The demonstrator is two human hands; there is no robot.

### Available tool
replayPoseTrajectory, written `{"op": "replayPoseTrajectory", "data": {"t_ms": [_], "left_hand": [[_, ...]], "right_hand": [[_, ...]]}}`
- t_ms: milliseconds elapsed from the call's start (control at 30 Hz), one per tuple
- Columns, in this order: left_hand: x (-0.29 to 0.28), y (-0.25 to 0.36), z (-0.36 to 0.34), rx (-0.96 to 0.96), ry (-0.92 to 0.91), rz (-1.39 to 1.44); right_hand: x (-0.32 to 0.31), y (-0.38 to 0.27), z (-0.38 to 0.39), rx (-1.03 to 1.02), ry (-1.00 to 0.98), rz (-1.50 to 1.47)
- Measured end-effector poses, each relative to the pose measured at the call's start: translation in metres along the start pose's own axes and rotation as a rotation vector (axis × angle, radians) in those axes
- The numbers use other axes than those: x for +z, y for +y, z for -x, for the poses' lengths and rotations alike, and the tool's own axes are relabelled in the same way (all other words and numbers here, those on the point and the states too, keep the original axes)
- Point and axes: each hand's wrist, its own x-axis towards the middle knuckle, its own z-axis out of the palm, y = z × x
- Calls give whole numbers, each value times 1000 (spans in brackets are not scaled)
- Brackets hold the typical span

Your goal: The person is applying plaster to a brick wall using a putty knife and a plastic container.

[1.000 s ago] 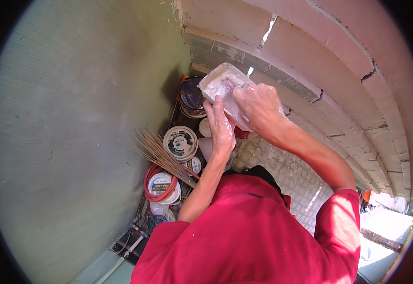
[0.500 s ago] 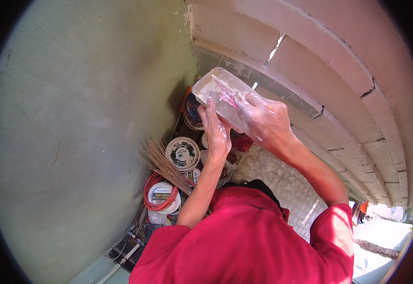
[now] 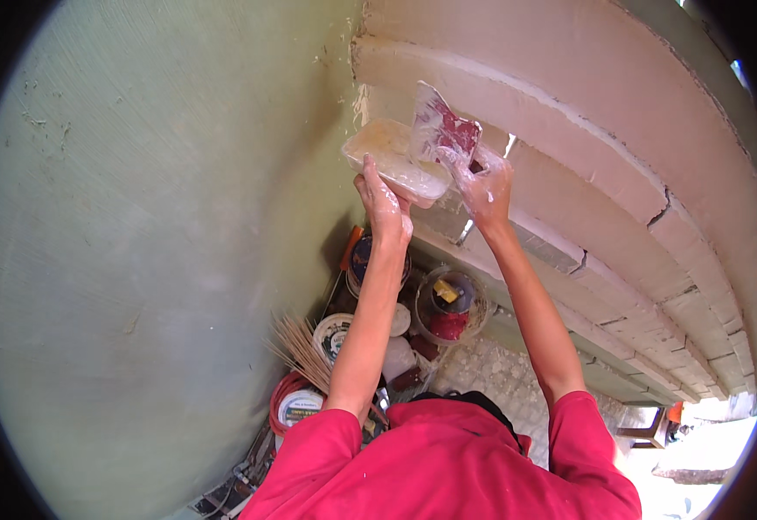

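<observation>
My left hand [image 3: 385, 204] grips the near side of a translucent plastic tub [image 3: 426, 184], whose inside is smeared with pale paste. The tub is raised and tilted close to the corner of the walls. In my right hand [image 3: 482, 184] is a red putty scraper [image 3: 458, 134], pinched between thumb and fingers just right of the tub. Whitish paste coats much of its blade, which points up and away from me. White smears mark the fingers of both hands.
A smooth greenish wall [image 3: 153, 225] rises on the left; bare pale block courses [image 3: 569, 156] run along the right. Below stand a clear bucket [image 3: 474, 325] with a yellow sponge [image 3: 446, 290], lidded pails [image 3: 333, 338], a bundle of thin sticks [image 3: 302, 354] and a red hose [image 3: 281, 400].
Both arms have reached farther out and up. The scraper has come out of the tub and turned, its blade now facing up beside the tub's right end.
</observation>
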Motion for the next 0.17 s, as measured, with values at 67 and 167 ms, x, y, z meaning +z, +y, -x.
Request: {"op": "replayPoseTrajectory", "data": {"t_ms": [67, 167], "left_hand": [[2, 4, -9, -32, -3, -16], [12, 7, -15, -55, 69, 2]], "right_hand": [[3, -1, -14, -44, 32, -20], [-8, 3, -51, -8, -195, 111]]}}
